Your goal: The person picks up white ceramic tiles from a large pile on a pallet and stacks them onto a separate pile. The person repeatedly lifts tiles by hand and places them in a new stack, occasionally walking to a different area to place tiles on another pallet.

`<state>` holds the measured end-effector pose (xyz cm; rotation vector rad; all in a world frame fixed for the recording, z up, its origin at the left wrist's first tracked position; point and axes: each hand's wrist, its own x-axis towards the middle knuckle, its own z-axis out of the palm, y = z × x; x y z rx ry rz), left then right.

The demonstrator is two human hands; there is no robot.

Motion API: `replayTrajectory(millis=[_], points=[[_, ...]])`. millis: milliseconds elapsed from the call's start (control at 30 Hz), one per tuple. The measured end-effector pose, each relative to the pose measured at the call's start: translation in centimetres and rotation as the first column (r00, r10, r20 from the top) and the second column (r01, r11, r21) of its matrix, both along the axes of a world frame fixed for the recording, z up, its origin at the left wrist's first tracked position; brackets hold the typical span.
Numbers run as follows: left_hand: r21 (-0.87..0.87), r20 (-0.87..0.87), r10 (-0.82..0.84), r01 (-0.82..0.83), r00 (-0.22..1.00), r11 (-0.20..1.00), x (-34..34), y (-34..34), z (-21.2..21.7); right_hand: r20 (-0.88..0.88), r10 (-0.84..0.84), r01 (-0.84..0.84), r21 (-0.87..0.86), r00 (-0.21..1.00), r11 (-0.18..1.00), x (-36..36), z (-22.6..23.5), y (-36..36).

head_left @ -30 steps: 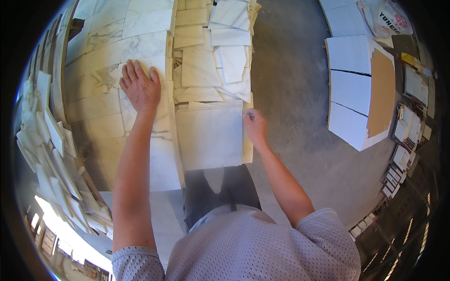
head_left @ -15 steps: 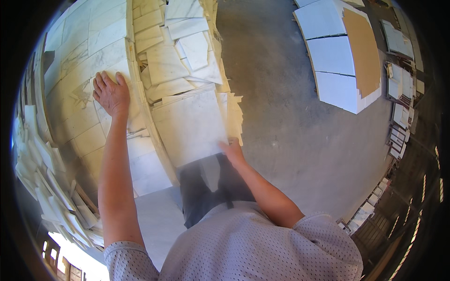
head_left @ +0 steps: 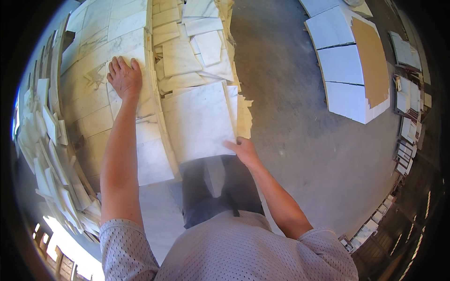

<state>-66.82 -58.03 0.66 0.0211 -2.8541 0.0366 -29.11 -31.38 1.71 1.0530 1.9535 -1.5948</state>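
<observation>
- We see the right hand (head_left: 244, 150) at the centre of the frame, closed on the lower right corner of a square white marble tile with faint grey veins (head_left: 199, 122); the thumb lies on the tile's upper face, and the other fingers are partly hidden at its edge.
- We see the left hand (head_left: 125, 80) in the upper left, palm down with the fingers loosely spread, resting on a broad surface of fitted cream and grey-veined marble tiles (head_left: 96, 110).
- The square tile lies in the middle of the frame, just right of that surface; we notice edges of other pale pieces past its top and right sides.
- Beside its right edge we find a jagged yellowish sheet (head_left: 243, 119).
- Above it, at upper centre, we see overlapping irregular pieces of white marble (head_left: 180, 58).
- Below it are dark trousers (head_left: 248, 182) and a light grey perforated shirt (head_left: 253, 253).
- Along the left side we see many thin white slabs leaning together (head_left: 47, 140).
- Across the grey floor (head_left: 290, 93), at upper right, we see white rectangular panels (head_left: 340, 63) beside a brown flat sheet (head_left: 372, 61).
</observation>
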Motion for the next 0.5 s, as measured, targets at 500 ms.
replayTrajectory(millis=[500], points=[[0.039,-0.118,-0.044,0.049,0.992,0.998,0.2,-0.5,-0.2,-0.034,0.058,-0.051,0.177,0.998,0.983,-2.3,8.6,10.6]])
